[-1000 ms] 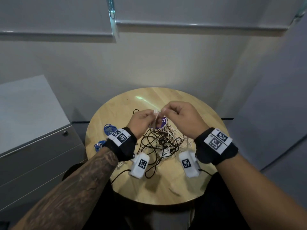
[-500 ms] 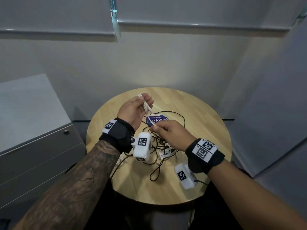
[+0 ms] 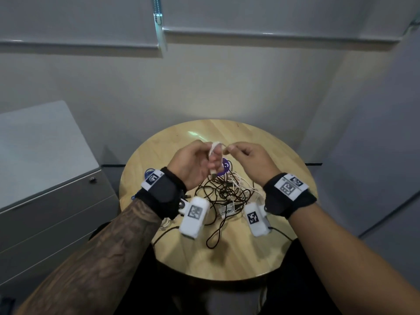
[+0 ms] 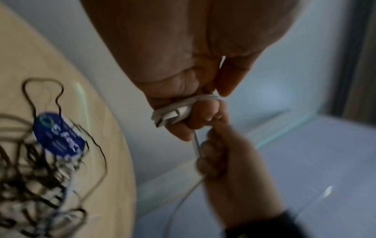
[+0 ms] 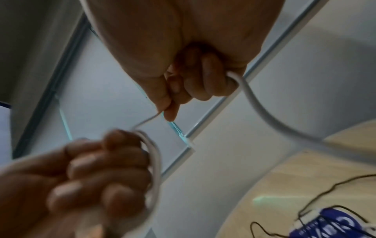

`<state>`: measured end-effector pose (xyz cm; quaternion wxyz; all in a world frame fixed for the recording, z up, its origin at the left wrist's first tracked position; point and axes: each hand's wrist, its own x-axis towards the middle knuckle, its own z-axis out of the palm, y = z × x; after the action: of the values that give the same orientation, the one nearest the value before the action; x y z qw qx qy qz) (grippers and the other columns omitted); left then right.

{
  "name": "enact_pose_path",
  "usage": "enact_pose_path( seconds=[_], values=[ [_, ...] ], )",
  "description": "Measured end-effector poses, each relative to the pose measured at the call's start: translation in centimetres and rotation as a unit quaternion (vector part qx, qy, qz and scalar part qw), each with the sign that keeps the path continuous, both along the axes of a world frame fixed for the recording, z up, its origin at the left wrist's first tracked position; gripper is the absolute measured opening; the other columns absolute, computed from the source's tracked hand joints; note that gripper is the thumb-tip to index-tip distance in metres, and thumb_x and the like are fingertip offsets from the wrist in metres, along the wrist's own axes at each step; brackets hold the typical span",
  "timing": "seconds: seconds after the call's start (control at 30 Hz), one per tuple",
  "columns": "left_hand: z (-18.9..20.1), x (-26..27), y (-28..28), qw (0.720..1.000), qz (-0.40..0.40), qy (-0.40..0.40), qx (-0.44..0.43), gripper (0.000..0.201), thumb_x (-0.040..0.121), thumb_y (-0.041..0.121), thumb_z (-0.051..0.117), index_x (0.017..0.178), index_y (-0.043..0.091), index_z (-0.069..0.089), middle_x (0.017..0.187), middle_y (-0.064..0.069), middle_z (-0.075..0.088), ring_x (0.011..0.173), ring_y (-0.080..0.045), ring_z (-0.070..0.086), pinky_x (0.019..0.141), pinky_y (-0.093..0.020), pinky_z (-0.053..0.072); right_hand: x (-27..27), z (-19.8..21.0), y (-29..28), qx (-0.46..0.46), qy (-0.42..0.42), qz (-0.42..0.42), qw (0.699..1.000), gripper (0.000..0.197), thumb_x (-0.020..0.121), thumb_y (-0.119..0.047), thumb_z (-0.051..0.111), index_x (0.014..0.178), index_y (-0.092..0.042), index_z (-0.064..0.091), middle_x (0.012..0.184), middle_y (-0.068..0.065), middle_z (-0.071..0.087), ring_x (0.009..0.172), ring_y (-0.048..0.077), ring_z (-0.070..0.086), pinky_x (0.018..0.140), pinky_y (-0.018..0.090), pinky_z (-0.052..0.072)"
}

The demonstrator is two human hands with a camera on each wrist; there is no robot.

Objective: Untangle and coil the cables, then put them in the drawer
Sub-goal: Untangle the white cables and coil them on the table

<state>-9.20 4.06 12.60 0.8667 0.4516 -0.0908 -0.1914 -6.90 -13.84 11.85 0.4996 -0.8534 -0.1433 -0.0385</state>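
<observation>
White cable (image 3: 214, 147) held above table (image 3: 261, 253): left hand (image 3: 193, 164) clamps coil round fingers, right hand (image 3: 247, 162) pinches free strand. Keep tension steady, lay loops even, feed slack clear of tangle (image 3: 223, 192).

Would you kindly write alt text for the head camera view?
Above a round wooden table, the left hand holds white cable loops wound around its fingers while the right hand pinches the strand. A tangle of black cables lies below; a grey drawer cabinet stands left.

Left hand (image 4: 183, 77) grips white cable (image 4: 173, 111) loops; right hand (image 4: 230, 169) pinches strand below.
</observation>
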Motion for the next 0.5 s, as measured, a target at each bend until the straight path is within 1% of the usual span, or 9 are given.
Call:
enact_pose_path(
  seconds=[0.07, 0.1, 0.2, 0.23, 0.27, 0.33, 0.37, 0.43, 0.5],
  values=[
    [0.5, 0.4, 0.3, 0.993, 0.031, 0.045, -0.108, 0.021, 0.090, 0.016, 0.038, 0.088, 0.006, 0.057, 0.067, 0.000, 0.042, 0.055, -0.012, 0.041, 0.073, -0.031, 0.044, -1.0, -1.2, 0.6, -0.036, 0.031, 0.042, 0.998, 0.028, 0.103, -0.034, 0.051, 0.099, -0.020, 0.075, 0.073, -0.014, 0.067, 0.066, -0.005, 0.055, 0.068, 0.024, 0.044],
    [0.5, 0.9, 0.5, 0.986, 0.066, 0.056, -0.145, 0.022, 0.093, 0.014, 0.037, 0.091, 0.005, 0.057, 0.069, 0.000, 0.046, 0.057, -0.012, 0.046, 0.077, -0.031, 0.046, -1.6, -1.9, 1.0, -0.059, 0.039, 0.068, 0.995, 0.029, 0.104, -0.034, 0.050, 0.101, -0.018, 0.075, 0.069, -0.016, 0.064, 0.062, -0.008, 0.052, 0.064, 0.019, 0.040],
    [-0.3, 2.6, 1.6, 0.965, 0.199, 0.062, -0.160, 0.023, 0.101, 0.012, 0.038, 0.096, 0.002, 0.058, 0.073, -0.003, 0.058, 0.064, -0.013, 0.060, 0.083, -0.031, 0.055, -3.0, -3.5, 1.6, -0.123, 0.048, 0.129, 0.983, 0.029, 0.104, -0.034, 0.049, 0.112, -0.021, 0.074, 0.069, -0.023, 0.063, 0.063, -0.010, 0.052, 0.060, 0.011, 0.035],
    [-0.9, 3.0, 2.0, 0.960, 0.239, 0.052, -0.136, 0.023, 0.102, 0.012, 0.040, 0.096, 0.001, 0.059, 0.074, -0.004, 0.062, 0.066, -0.014, 0.063, 0.081, -0.031, 0.057, -3.3, -3.7, 1.6, -0.131, 0.041, 0.140, 0.981, 0.028, 0.104, -0.033, 0.049, 0.111, -0.021, 0.073, 0.067, -0.024, 0.061, 0.062, -0.008, 0.052, 0.060, 0.011, 0.034],
    [-1.6, 3.2, 2.2, 0.958, 0.270, 0.035, -0.093, 0.022, 0.102, 0.011, 0.041, 0.096, 0.000, 0.059, 0.076, -0.006, 0.064, 0.070, -0.017, 0.065, 0.079, -0.032, 0.057, -3.5, -3.8, 1.5, -0.129, 0.031, 0.145, 0.981, 0.026, 0.104, -0.033, 0.050, 0.108, -0.021, 0.074, 0.065, -0.020, 0.060, 0.061, -0.005, 0.051, 0.060, 0.014, 0.035],
    [-3.1, 3.0, 2.1, 0.954, 0.294, -0.025, 0.049, 0.022, 0.101, 0.009, 0.045, 0.094, 0.001, 0.063, 0.079, -0.009, 0.066, 0.075, -0.022, 0.065, 0.077, -0.033, 0.057, -3.8, -3.1, 1.5, -0.115, 0.006, 0.144, 0.983, 0.024, 0.102, -0.034, 0.053, 0.094, -0.022, 0.072, 0.065, -0.002, 0.059, 0.060, 0.003, 0.047, 0.061, 0.028, 0.038],
    [-3.8, 2.6, 1.8, 0.948, 0.279, -0.068, 0.140, 0.021, 0.100, 0.009, 0.047, 0.093, 0.003, 0.066, 0.079, -0.008, 0.067, 0.074, -0.020, 0.065, 0.073, -0.033, 0.056, -3.8, -2.5, 1.4, -0.110, -0.006, 0.142, 0.984, 0.023, 0.101, -0.034, 0.055, 0.087, -0.023, 0.070, 0.065, 0.002, 0.057, 0.059, 0.008, 0.047, 0.061, 0.032, 0.039],
    [-4.6, 1.8, 0.9, 0.919, 0.215, -0.152, 0.292, 0.021, 0.098, 0.011, 0.051, 0.092, 0.004, 0.070, 0.073, -0.004, 0.066, 0.064, -0.013, 0.060, 0.063, -0.026, 0.049, -3.4, -1.2, 1.1, -0.108, -0.039, 0.128, 0.985, 0.023, 0.098, -0.033, 0.058, 0.078, -0.026, 0.066, 0.062, -0.005, 0.056, 0.058, 0.009, 0.048, 0.061, 0.034, 0.043],
    [-4.6, 1.0, 0.2, 0.904, 0.148, -0.200, 0.348, 0.025, 0.097, 0.019, 0.052, 0.087, 0.003, 0.069, 0.066, -0.005, 0.061, 0.059, -0.014, 0.053, 0.060, -0.026, 0.043, -2.9, 0.1, 0.3, -0.116, -0.080, 0.095, 0.985, 0.020, 0.095, -0.037, 0.060, 0.081, -0.026, 0.070, 0.067, -0.013, 0.065, 0.062, 0.003, 0.057, 0.063, 0.032, 0.049]
  ],
)
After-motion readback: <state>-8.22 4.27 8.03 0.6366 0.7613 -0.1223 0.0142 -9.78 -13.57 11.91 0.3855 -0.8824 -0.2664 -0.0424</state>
